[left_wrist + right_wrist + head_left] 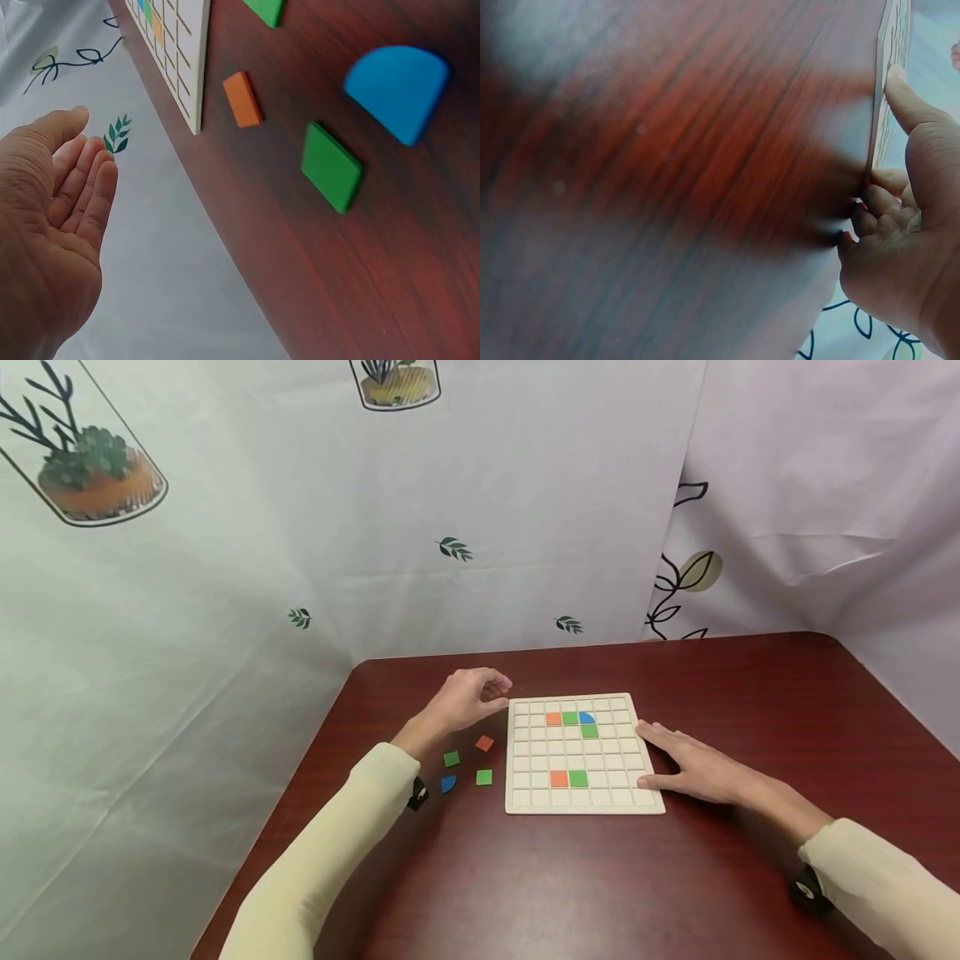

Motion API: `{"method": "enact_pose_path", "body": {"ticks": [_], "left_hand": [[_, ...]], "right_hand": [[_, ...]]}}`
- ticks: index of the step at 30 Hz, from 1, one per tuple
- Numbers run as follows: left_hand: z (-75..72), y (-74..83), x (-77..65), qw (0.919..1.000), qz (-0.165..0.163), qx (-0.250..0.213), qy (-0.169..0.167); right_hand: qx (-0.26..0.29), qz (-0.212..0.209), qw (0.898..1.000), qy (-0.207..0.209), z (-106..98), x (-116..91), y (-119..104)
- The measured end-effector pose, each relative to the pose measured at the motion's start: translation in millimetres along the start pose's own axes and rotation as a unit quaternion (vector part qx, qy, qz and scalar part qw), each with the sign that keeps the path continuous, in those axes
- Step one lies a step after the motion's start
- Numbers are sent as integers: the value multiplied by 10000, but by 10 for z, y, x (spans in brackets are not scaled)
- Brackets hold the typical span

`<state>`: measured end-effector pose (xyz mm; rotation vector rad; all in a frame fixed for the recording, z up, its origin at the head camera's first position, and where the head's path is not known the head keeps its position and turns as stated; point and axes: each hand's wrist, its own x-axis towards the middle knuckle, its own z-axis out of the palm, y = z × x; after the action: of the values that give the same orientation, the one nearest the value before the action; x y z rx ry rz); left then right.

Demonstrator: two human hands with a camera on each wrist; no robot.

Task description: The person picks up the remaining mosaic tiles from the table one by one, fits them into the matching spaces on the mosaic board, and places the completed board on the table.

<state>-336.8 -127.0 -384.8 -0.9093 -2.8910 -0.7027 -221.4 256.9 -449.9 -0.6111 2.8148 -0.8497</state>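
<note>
A cream grid board (607, 762) lies on the table. In its upper rows sit an orange square (553, 718), two green squares and a blue quarter-circle tile (587, 717); lower down, an orange square (559, 778) adjoins a green square (577, 778). My left hand (467, 697) hovers by the board's far left corner, fingers loosely bent; the left wrist view shows nothing in its palm. Along the board's right edge rests my right hand (697, 767), fingers extended and thumb touching the rim. In the right wrist view its thumb (911, 97) lies on the board's edge.
Left of the board lie a loose orange square (484, 743), a green square (452, 758), another green square (483, 777) and a blue quarter-circle (447, 784). The dark red table (570, 885) meets a patterned cloth (510, 593) at its back and left.
</note>
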Motion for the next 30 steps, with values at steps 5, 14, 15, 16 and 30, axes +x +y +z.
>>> {"method": "enact_pose_path", "body": {"ticks": [5, 14, 15, 16, 30], "left_hand": [[-6, -88, -73, 10000, -16, 4, -12], [11, -192, -240, 9998, -141, -67, -134], [21, -206, -257, 9997, -166, -87, -134], [30, -219, -274, 9997, -193, -105, -132], [197, -378, -468, 9984, -470, -178, -271]], "right_hand": [[10, 13, 10000, -2, -4, 0, 2], [-13, 0, 10000, -4, 2, 2, 3], [-17, -2, 10000, -6, 2, 1, 3], [-16, -5, 10000, -3, 2, 0, 1], [-23, 9, 10000, -19, -13, -3, 10]]}}
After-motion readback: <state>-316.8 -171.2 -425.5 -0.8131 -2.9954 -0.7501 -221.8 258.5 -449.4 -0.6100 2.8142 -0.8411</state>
